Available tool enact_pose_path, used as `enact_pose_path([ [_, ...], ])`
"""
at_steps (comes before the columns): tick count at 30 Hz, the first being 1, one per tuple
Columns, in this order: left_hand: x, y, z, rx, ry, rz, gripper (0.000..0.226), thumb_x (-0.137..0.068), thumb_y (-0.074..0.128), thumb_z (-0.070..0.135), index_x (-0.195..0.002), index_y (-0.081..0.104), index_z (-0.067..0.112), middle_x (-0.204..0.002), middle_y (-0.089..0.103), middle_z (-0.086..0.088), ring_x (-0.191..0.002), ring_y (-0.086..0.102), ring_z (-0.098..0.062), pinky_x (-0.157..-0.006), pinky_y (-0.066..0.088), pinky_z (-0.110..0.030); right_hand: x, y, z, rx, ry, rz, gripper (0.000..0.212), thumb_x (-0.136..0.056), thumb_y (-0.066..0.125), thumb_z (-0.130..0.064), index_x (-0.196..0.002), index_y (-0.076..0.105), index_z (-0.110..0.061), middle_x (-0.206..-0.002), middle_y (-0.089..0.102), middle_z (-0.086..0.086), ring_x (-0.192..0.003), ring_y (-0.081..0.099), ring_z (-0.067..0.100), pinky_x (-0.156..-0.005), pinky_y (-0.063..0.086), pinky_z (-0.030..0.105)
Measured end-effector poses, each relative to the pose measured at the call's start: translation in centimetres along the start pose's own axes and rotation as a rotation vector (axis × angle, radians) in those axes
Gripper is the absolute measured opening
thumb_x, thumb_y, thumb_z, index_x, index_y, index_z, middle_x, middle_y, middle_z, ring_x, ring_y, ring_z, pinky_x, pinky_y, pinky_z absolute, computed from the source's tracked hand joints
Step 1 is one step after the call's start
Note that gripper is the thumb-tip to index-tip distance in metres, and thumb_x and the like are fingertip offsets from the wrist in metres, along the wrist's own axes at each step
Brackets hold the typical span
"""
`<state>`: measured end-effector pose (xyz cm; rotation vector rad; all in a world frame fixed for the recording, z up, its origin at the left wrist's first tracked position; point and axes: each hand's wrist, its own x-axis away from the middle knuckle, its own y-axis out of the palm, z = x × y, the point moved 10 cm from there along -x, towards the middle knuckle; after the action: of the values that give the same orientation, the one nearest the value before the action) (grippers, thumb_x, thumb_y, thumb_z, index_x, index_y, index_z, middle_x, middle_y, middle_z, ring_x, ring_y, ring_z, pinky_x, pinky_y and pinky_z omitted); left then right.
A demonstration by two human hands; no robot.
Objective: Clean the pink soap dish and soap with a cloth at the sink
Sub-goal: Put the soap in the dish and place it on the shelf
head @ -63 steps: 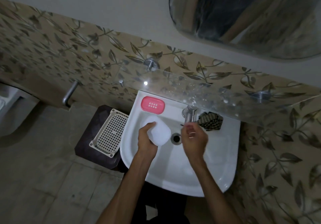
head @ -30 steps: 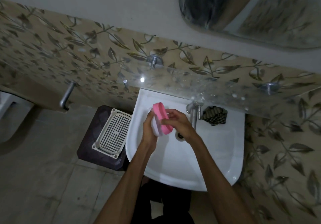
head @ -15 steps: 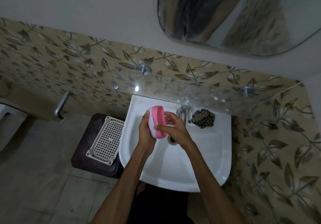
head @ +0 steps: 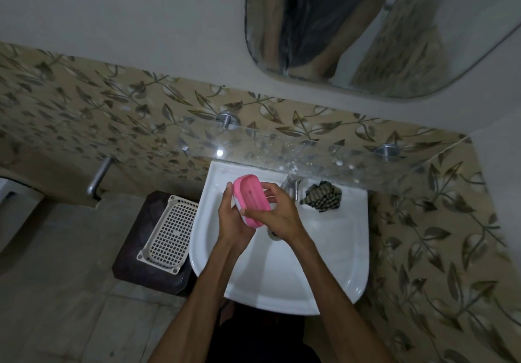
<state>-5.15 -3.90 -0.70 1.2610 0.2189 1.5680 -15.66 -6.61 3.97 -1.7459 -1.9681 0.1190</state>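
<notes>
A white basket (head: pixel 169 233) is sitting on a dark stool (head: pixel 141 267) left of the sink (head: pixel 332 250). Over the basin, the left hand (head: pixel 232 216) is cupping the pink dish (head: pixel 251 200) from behind, fingers curled round it, while the right hand (head: pixel 277 216) is pinching its near edge. A checked cloth (head: pixel 321 198) is lying bunched on the sink's rim, right of the tap (head: pixel 290 186).

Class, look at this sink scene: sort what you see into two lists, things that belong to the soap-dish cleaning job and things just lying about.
Belongs to the job:
pink soap dish, gripped by both hands
left hand
right hand
checked cloth on the sink rim
sink
tap

Just lying about:
white perforated tray
dark stool under it
mirror
glass shelf
</notes>
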Motion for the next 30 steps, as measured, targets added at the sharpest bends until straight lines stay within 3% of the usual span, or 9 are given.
enact_pose_path([
  [2, 0.3, 0.5, -0.1, 0.019, -0.018, -0.033, 0.079, -0.093, 0.060, 0.068, -0.136, 0.065, 0.001, -0.128, 0.065, -0.024, -0.121, 0.063, -0.039, -0.110, 0.047, -0.052, 0.6, 0.0, -0.4, 0.031, -0.012, 0.033, 0.086, -0.057, 0.093, -0.057, -0.132, 0.056, -0.035, -0.122, 0.064, -0.011, -0.108, 0.064, 0.009, -0.080, 0.061, 0.029],
  [8, 0.9, -0.6, -0.1, -0.063, -0.021, -0.011, 0.065, -0.093, 0.069, 0.053, -0.133, 0.066, 0.001, -0.119, 0.068, -0.022, -0.111, 0.068, -0.036, -0.093, 0.058, -0.047, 2.3, -0.4, -1.1, 0.135, -0.028, 0.079, 0.087, -0.056, 0.086, -0.058, -0.134, 0.054, -0.037, -0.120, 0.064, -0.011, -0.106, 0.064, 0.010, -0.081, 0.062, 0.033],
  [11, 1.3, -1.1, 1.0, -0.221, 0.015, -0.011, 0.051, -0.086, 0.074, 0.048, -0.121, 0.074, 0.010, -0.114, 0.071, -0.017, -0.110, 0.067, -0.034, -0.086, 0.055, -0.046, 2.9, -1.3, -1.9, 0.300, -0.108, 0.090, 0.082, -0.059, 0.079, -0.061, -0.134, 0.055, -0.036, -0.119, 0.062, -0.015, -0.107, 0.060, 0.007, -0.080, 0.053, 0.023],
  [13, 1.6, -1.2, 1.4, -0.318, 0.010, -0.003, 0.038, -0.077, 0.079, 0.041, -0.106, 0.079, 0.016, -0.108, 0.073, -0.013, -0.108, 0.066, -0.031, -0.077, 0.059, -0.044, 3.2, -1.4, -2.3, 0.432, -0.152, 0.069, 0.078, -0.060, 0.078, -0.062, -0.129, 0.054, -0.036, -0.115, 0.061, -0.015, -0.108, 0.058, 0.010, -0.080, 0.051, 0.025],
  [15, 1.9, -1.5, 1.0, -0.342, -0.033, 0.024, 0.028, -0.075, 0.077, 0.028, -0.100, 0.078, 0.016, -0.106, 0.071, -0.014, -0.106, 0.064, -0.031, -0.069, 0.061, -0.043, 3.7, -1.6, -2.5, 0.505, -0.189, 0.063, 0.088, -0.057, 0.076, -0.064, -0.134, 0.052, -0.031, -0.117, 0.061, -0.009, -0.109, 0.058, 0.014, -0.084, 0.052, 0.028],
  [18, 2.3, -1.6, 0.4, -0.308, -0.046, 0.053, 0.017, -0.086, 0.067, 0.016, -0.099, 0.078, 0.015, -0.102, 0.068, -0.015, -0.105, 0.060, -0.033, -0.071, 0.060, -0.044, 4.4, -2.0, -2.8, 0.545, -0.259, 0.062, 0.102, -0.057, 0.080, -0.057, -0.147, 0.047, -0.023, -0.126, 0.058, -0.002, -0.113, 0.059, 0.020, -0.090, 0.049, 0.030],
  [22, 3.6, -0.4, -0.2, -0.282, -0.023, 0.039, 0.019, -0.092, 0.062, 0.016, -0.104, 0.076, 0.012, -0.098, 0.070, -0.012, -0.101, 0.064, -0.028, -0.075, 0.060, -0.043, 5.3, -3.5, -3.4, 0.501, -0.304, 0.069, 0.097, -0.066, 0.088, -0.042, -0.151, 0.046, -0.022, -0.135, 0.056, -0.003, -0.121, 0.058, 0.020, -0.095, 0.051, 0.031],
  [26, 4.7, 1.8, 0.0, -0.335, 0.025, -0.004, 0.020, -0.095, 0.063, 0.020, -0.096, 0.082, 0.016, -0.094, 0.075, -0.008, -0.091, 0.073, -0.019, -0.077, 0.061, -0.038, 7.0, -6.4, -4.8, 0.443, -0.332, 0.090, 0.097, -0.067, 0.092, -0.040, -0.150, 0.048, -0.020, -0.139, 0.057, -0.002, -0.126, 0.054, 0.017, -0.104, 0.049, 0.037],
  [30, 5.1, 4.5, 0.4, -0.291, 0.079, -0.009, 0.020, -0.097, 0.059, 0.014, -0.108, 0.075, 0.007, -0.100, 0.076, -0.012, -0.094, 0.074, -0.020, -0.085, 0.061, -0.039, 7.6, -10.3, -6.4, 0.357, -0.363, 0.155, 0.094, -0.066, 0.094, -0.029, -0.149, 0.051, -0.018, -0.138, 0.058, -0.003, -0.126, 0.054, 0.015, -0.105, 0.049, 0.037],
])
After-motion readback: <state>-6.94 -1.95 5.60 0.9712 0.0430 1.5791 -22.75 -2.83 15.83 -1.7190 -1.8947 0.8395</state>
